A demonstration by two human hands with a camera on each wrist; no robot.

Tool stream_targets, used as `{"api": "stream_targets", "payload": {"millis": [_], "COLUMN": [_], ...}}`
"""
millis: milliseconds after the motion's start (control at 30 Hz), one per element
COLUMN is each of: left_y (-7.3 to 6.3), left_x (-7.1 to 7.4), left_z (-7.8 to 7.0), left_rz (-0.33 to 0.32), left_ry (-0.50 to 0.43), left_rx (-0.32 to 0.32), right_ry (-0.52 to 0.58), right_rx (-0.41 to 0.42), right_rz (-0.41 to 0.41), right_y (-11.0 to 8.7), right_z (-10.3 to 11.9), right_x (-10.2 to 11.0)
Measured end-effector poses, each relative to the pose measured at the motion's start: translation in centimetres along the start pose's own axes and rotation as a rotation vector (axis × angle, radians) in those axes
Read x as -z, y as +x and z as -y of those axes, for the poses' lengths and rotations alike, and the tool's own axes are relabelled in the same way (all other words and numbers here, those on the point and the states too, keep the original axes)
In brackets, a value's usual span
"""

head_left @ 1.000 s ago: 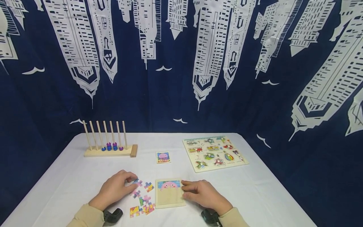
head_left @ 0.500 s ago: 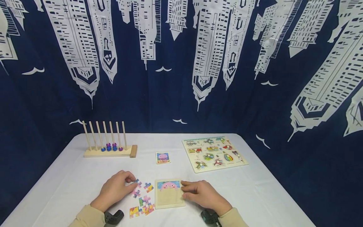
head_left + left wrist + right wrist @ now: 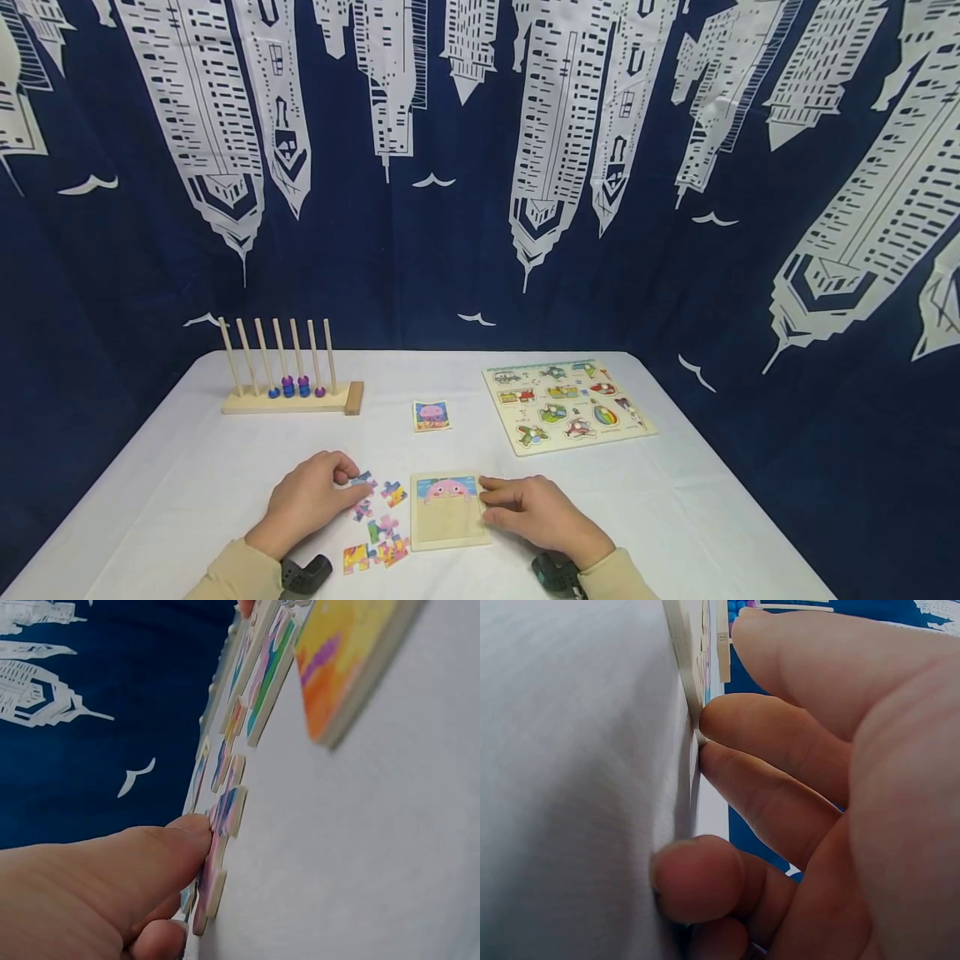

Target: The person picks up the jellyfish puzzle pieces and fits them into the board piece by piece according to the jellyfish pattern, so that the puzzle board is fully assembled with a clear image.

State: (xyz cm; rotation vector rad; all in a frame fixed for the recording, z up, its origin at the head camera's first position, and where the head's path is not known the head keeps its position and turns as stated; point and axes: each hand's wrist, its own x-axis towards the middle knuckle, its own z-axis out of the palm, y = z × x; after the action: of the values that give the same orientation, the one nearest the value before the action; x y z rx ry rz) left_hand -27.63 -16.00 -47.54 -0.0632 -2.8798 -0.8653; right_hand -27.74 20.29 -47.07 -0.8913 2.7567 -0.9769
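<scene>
A square wooden puzzle tray [image 3: 450,525] lies on the table, its top strip filled by a pink octopus picture. Against its right edge rest the extended fingertips and thumb of my right hand [image 3: 536,508]; the right wrist view shows the lower fingers bent. Left of the tray, my left hand [image 3: 311,500] pinches a pink and blue jigsaw piece [image 3: 364,478] between thumb and curled fingers, the fingertips partly hidden. In the left wrist view the thumb [image 3: 184,836] lies over the pieces. Several loose pieces [image 3: 382,529] are spread between hand and tray, one yellow and orange [image 3: 345,660].
Behind the tray lies a small octopus picture card [image 3: 432,416]. A wooden bead rack [image 3: 292,403] with upright pegs stands at the back left. At the back right is a vehicle peg-puzzle board [image 3: 566,404]. A dark blue curtain [image 3: 420,267] hangs behind the white table [image 3: 187,500].
My left hand shifts very slightly, its thumb moving a little to the right over the pieces. The right hand and the tray stay in place.
</scene>
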Motion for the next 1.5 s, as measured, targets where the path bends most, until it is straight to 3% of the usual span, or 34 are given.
{"api": "stream_targets", "payload": {"millis": [467,633,800,900,1167,1500], "left_y": [-0.1,-0.3,-0.6,-0.7,-0.8,-0.9], "left_x": [-0.7,-0.9,-1.1,-1.2,-1.3,-1.4], "left_z": [-0.6,-0.9,-1.0,-1.1,-1.4,-1.0], "left_rz": [-0.011,-0.03,-0.038,-0.025,-0.022,-0.011], "left_ry": [-0.104,-0.136,-0.107,-0.099,-0.123,-0.101], "left_rx": [-0.04,-0.148,-0.277,-0.323,-0.294,-0.367], "right_ry": [0.002,-0.01,-0.015,-0.008,-0.002,-0.002], "right_rx": [-0.004,0.001,-0.003,-0.005,-0.005,0.001], "right_rz": [-0.002,-0.004,-0.003,-0.001,-0.003,-0.008], "right_y": [0.0,-0.1,-0.1,-0.1,-0.1,-0.1], "right_z": [-0.1,0.0,0.1,0.1,0.1,0.1], "right_x": [0.0,0.0,0.1,0.1,0.1,0.0]}}
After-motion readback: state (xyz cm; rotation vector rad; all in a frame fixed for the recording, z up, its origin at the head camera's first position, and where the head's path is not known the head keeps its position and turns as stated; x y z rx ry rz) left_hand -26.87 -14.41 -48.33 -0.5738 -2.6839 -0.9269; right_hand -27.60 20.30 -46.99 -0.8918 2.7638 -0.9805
